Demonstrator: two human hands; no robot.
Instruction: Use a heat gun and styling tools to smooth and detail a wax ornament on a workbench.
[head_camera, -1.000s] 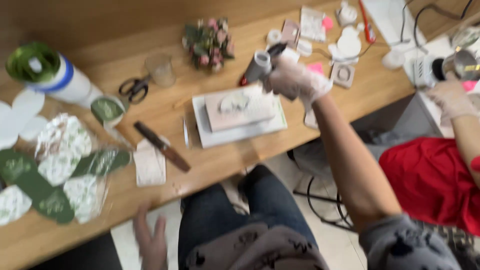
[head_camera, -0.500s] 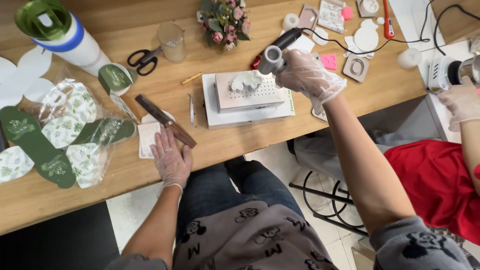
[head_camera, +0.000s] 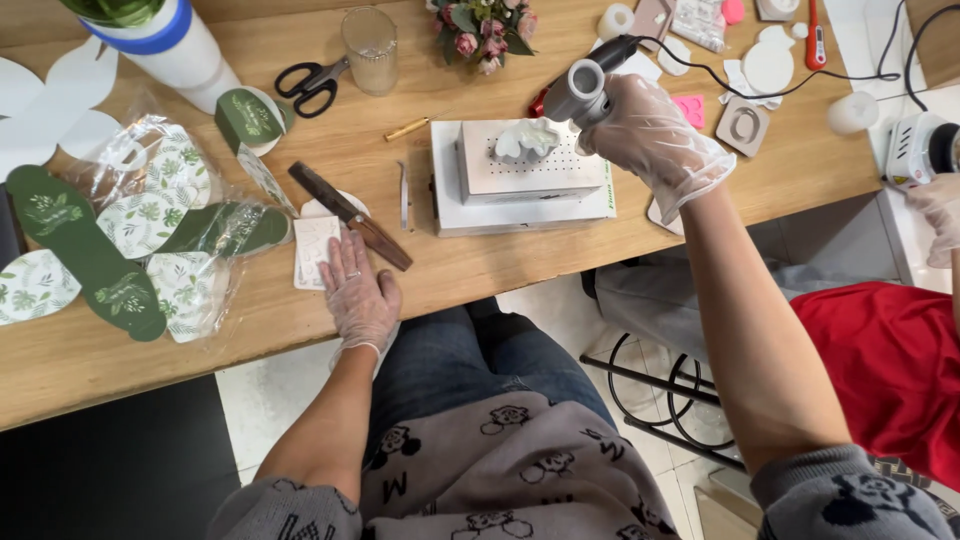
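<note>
Green leaf-print oval labels in clear bags; left hand flat, right hand grasping heat tool.

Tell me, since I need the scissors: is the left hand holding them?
No, the left hand lies flat on the table edge; scissors lie apart.

Both hands wear thin, clear disposable gloves, wrinkled over the fingers: the left hand and the right hand. The forearms are bare up to grey knitted sleeves pushed back near the elbows, patterned with dark flowers. Below the worktop edge show blue jeans and the same grey flowered knit.
</note>
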